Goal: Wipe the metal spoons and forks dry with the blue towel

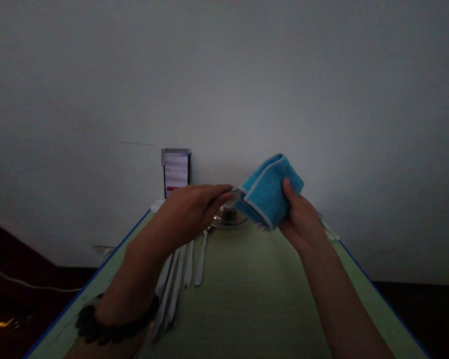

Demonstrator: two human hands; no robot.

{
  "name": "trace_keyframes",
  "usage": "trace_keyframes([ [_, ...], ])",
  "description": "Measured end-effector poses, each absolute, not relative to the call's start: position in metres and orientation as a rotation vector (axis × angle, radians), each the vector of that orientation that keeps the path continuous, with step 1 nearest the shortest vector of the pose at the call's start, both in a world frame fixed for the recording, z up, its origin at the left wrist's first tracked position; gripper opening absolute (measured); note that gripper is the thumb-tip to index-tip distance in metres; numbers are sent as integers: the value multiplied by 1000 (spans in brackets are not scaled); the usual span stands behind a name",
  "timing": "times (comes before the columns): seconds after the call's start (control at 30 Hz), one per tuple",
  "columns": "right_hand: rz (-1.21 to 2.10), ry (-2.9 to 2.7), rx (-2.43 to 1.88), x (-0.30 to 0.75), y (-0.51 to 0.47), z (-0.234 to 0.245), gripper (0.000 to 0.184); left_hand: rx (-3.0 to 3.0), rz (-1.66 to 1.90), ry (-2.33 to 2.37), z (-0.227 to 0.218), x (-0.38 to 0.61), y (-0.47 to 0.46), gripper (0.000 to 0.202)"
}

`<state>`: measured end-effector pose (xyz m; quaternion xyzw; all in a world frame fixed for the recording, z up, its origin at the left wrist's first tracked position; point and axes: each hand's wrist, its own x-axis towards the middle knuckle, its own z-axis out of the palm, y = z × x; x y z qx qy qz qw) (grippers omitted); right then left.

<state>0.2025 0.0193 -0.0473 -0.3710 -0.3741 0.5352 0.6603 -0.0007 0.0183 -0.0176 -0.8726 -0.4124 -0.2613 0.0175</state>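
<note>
A folded blue cloth (271, 194) with pale edging is raised over the table, its folds facing left. My right hand (301, 219) grips its right side, thumb pressed flat on the front. At the cloth's left edge, the fingers of my left hand (198, 207) are pinched together around a thin, light-coloured tip. Whether that tip is cloth edging or a separate thin item, I cannot tell. Behind and below the hands is a shiny round metal dish (230, 217), partly covered. Under my left forearm lie several metal cutlery pieces, including a handle (201, 264) pointing toward me.
A phone (177, 172) showing a timer leans on the wall (224, 89) at the back left. The green tabletop (247, 299) has blue edges. Whitish thin items (329, 230) lie at the back right, partly behind my right hand. A white cable (33, 284) runs off to the left.
</note>
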Motion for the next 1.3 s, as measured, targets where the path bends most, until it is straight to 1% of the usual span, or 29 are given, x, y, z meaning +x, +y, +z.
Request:
trace_keyframes([
  [0.13,1045,-904,-855,195,21,-53,45,-2703,-727,-1437,-16,2,18,41],
  [0.3,654,-1096,-999,189,17,-56,38,-2960,-861,-1391,-11,6,13,40],
  [0.4,537,-1143,-1016,188,13,-52,36,-3155,-886,-1435,-7,3,11,39],
  [0.6,543,-1074,-1036,188,13,-53,34,-3321,-720,-1506,-1,-4,8,38],
  [0.77,633,-1126,-1049,195,16,-58,34,-3275,-727,-1556,0,-4,7,38],
  [0.9,689,-1329,-1090,207,15,-56,29,-3235,-772,-1619,-2,-12,11,40],
  [1.0,746,-1616,-1140,217,11,-51,23,-3173,-788,-1689,-4,-24,16,39],
  [1.1,802,-1901,-1154,226,5,-44,19,-3162,-732,-1726,-5,-33,19,40],
  [1.3,671,-2094,-1196,222,-1,-36,17,-3253,-521,-1604,-7,-27,17,39],
])
